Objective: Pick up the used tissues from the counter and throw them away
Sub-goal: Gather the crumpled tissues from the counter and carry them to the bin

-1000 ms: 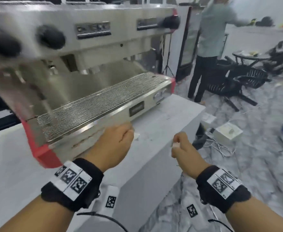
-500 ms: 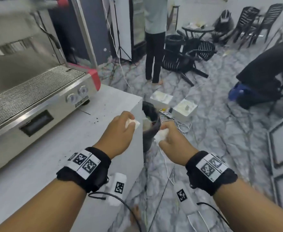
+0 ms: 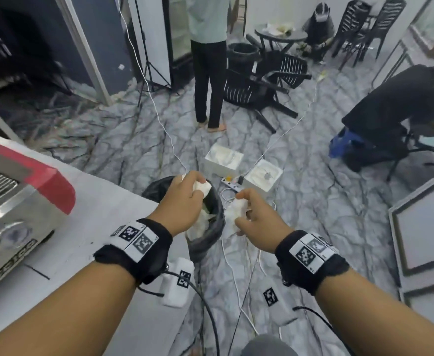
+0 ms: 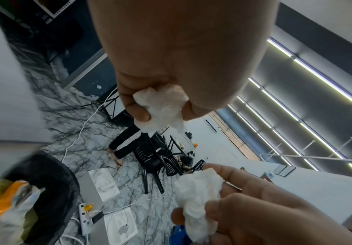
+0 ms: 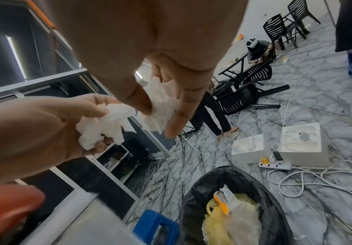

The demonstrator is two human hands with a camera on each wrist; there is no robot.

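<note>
Both of my hands are out past the end of the white counter (image 3: 100, 227), above a black-lined trash bin (image 3: 209, 244) on the floor. My left hand (image 3: 194, 187) grips a crumpled white tissue (image 3: 203, 188) directly over the bin's mouth. Held a little right of the bin's rim, my right hand (image 3: 246, 211) pinches a second crumpled tissue (image 3: 233, 211). The left wrist view shows the left tissue (image 4: 160, 107) in curled fingers, and the right wrist view shows the right tissue (image 5: 160, 106) between thumb and fingers. The bin (image 5: 198, 195) holds yellow and orange wrappers.
An espresso machine (image 3: 18, 201) with a red corner sits on the counter at left. Two white boxes (image 3: 223, 158), a power strip (image 3: 232, 185) and loose cables lie on the marble floor behind the bin. One person (image 3: 208, 73) stands beyond; another (image 3: 390, 111) crouches right.
My view has swung right, away from the espresso machine toward the floor. Both hands have carried their tissues off the counter edge, and the left one is now over the bin.
</note>
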